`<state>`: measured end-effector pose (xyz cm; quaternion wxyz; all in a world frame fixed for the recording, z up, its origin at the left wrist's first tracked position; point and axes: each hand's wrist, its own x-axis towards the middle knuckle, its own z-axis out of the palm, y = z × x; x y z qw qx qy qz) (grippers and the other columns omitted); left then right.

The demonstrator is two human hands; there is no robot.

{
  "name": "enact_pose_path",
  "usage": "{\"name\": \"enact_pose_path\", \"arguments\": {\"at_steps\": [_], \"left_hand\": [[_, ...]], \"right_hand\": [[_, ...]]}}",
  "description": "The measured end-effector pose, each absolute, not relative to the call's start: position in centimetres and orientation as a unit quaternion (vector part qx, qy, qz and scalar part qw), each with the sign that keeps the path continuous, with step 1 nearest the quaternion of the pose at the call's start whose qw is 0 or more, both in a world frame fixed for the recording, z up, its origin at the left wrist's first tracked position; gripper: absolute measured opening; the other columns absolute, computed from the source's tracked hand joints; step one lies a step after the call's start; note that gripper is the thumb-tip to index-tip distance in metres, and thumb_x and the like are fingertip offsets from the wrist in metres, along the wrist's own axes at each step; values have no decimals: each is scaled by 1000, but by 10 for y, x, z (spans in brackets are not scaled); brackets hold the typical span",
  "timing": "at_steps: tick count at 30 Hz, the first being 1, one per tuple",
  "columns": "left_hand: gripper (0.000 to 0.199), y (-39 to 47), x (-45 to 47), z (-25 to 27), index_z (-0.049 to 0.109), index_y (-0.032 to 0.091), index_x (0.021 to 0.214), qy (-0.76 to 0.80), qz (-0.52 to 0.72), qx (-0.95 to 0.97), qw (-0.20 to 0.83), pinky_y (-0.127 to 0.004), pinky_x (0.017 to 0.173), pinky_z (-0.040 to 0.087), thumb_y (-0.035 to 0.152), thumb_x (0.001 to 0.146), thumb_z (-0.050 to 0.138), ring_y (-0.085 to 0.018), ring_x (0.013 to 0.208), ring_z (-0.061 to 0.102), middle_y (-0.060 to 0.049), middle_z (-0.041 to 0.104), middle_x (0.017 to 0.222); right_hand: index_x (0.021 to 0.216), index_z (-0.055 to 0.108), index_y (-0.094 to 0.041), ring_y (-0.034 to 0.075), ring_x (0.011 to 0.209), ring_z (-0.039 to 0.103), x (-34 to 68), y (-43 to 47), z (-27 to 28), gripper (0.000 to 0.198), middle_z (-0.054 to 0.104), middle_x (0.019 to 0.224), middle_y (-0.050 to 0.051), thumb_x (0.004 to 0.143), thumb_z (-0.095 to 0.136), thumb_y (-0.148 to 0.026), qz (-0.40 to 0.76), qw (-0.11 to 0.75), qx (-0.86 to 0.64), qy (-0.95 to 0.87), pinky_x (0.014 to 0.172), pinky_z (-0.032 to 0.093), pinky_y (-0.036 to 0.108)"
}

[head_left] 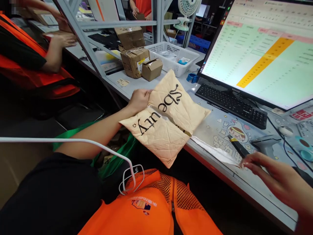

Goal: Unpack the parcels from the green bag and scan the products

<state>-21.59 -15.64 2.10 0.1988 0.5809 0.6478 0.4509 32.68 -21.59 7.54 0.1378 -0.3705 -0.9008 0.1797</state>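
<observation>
My left hand [140, 100] is closed around the far-left edge of a tan padded mailer [161, 137] with large black lettering. The mailer is split across its middle into two joined-looking halves and hangs over the desk's front edge. From the split, a long white strip [217, 152] stretches right to my right hand [271, 176], whose fingers pinch its end. What the strip is made of is hard to tell. Just beyond my right fingertips lies a yellow-and-black cutter [239, 147], and next to it a grey handheld scanner [265, 143].
A monitor [254, 52] and black keyboard [232, 104] stand at the right, with a mouse [285, 131]. Cardboard boxes [134, 60] and a white basket [174, 57] sit at the back. A white cable [97, 145] crosses in front. A co-worker's arm [55, 49] is at the left.
</observation>
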Motion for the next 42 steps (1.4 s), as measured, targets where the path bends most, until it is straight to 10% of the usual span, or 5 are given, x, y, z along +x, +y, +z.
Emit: {"name": "enact_pose_path", "arguments": {"at_steps": [5,21,29,36,42], "left_hand": [[50,-156,-164,44,44,22,62,600,460,639,142,-31,59,25,45,105,54,-15,64,40,1,41,60],[59,-185,-87,101,65,15,86,468,556,523,445,-25,64,51,66,110,46,-17,72,65,-6,70,76],[64,-177,-85,89,49,19,69,494,547,579,350,-25,56,37,71,104,53,-13,61,47,0,50,64],[68,-179,-102,95,56,18,76,476,581,596,284,-26,55,35,82,96,55,-13,61,44,0,53,67],[72,-175,-102,110,44,20,64,446,528,684,233,-27,55,31,84,95,56,-13,59,41,2,42,61]], "right_hand": [[122,74,-31,31,95,77,277,-195,84,27,78,121,10,101,69,-46,61,201,-375,-903,78,63,41],[159,38,-30,36,144,51,90,-168,34,71,49,160,14,95,62,-12,-12,425,-160,-891,115,49,59],[119,65,-24,29,108,58,88,-157,63,17,70,107,10,107,54,-19,-73,396,-159,-901,95,52,46],[129,59,-17,28,120,62,87,-150,60,28,66,134,17,101,61,-13,40,281,-123,-951,95,55,41],[132,65,-17,30,105,68,76,-155,54,37,74,115,14,96,70,-19,51,68,-216,-973,80,51,36]]}}
